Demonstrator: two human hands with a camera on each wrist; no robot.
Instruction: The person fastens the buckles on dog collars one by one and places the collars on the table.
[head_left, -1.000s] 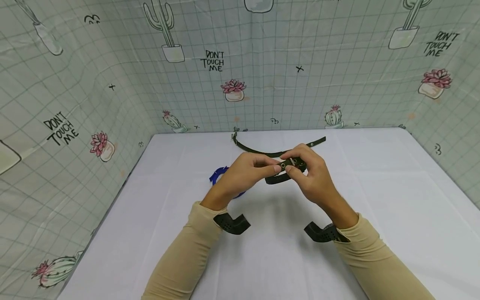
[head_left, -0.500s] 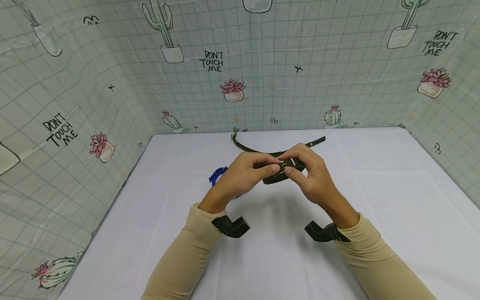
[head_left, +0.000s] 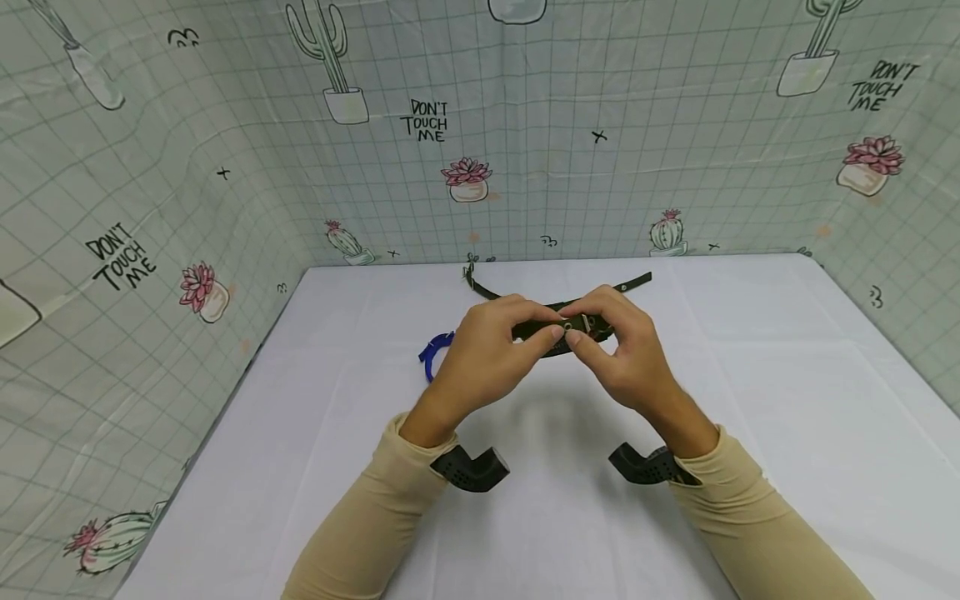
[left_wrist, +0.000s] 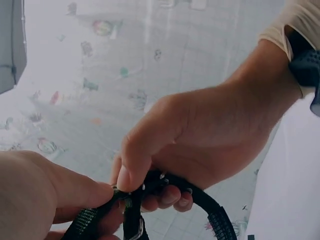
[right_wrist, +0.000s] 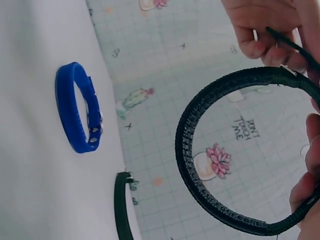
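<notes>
A dark green pet collar [head_left: 597, 323] with a metal buckle and eyelets is held up over the table between both hands. My left hand [head_left: 491, 350] pinches its strap with thumb and fingers, just left of the buckle. On the buckle side, my right hand [head_left: 630, 354] grips the band, its thumb tip close beside the left thumb. The right wrist view shows the collar looped into a wide ring [right_wrist: 185, 135], and a thin strap end [right_wrist: 287, 40] reaches the left fingers. In the left wrist view, fingers cover much of the buckle area.
A blue collar [head_left: 431, 357], fastened into a loop, stands on the white table [head_left: 360, 350], partly behind the left hand. Toward the back edge, another dark green collar [head_left: 636, 282] lies stretched out. Patterned cloth walls [head_left: 540, 192] enclose the table's back and sides.
The left hand has risen slightly and shifted a little, tilting its wrist. The collar's lower loop shows less below the fingers. The right hand stays nearly still.
</notes>
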